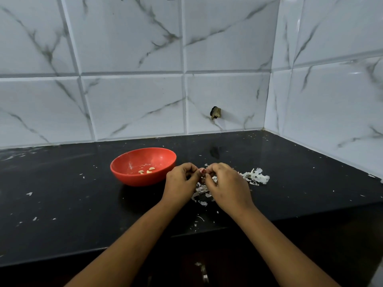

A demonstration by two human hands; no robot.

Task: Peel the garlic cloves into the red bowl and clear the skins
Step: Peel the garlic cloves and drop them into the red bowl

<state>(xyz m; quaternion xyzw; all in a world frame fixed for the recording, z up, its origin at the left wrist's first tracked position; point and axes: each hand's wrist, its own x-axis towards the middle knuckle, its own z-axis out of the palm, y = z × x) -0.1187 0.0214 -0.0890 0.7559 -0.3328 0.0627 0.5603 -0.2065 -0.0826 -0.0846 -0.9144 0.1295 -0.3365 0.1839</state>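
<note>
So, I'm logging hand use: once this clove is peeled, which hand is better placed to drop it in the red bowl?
Probably the left hand: it sits right beside the red bowl, while the right hand is farther off, nearer the skins. Both pinch the clove.

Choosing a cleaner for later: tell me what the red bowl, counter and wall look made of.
Red bowl: likely plastic, matte, scuffed whitish inside. Counter: polished black stone, perhaps granite; shows reflections. Wall: glossy marble-look tiles, probably ceramic; visible grout lines.
</note>
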